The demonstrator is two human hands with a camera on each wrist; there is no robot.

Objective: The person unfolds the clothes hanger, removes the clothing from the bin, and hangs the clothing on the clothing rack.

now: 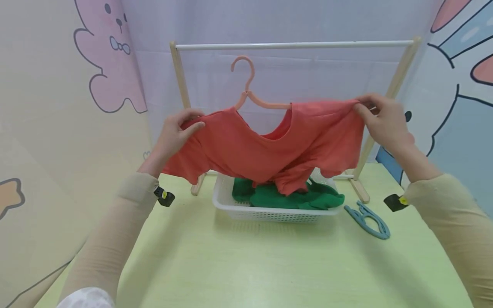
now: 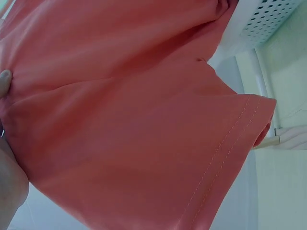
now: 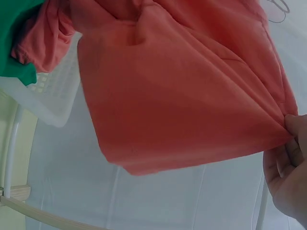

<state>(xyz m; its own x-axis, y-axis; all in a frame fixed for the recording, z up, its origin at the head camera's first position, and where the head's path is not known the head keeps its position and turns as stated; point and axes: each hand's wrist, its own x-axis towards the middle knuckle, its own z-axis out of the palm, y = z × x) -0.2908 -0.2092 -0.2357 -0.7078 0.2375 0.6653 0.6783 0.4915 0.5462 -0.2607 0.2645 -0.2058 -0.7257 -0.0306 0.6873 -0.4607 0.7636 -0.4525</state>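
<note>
Red shirt: pink hanger in neckline; stretched between both hands above white basket. Left hand: thumb and fingers pinching one shoulder. Right hand: pinching the opposite shoulder. Behind: rack.

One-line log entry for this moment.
left hand: pinches shirt | right hand: pinches shirt | hanger: in shirt, hook off rail | basket: holds green cloth
</note>
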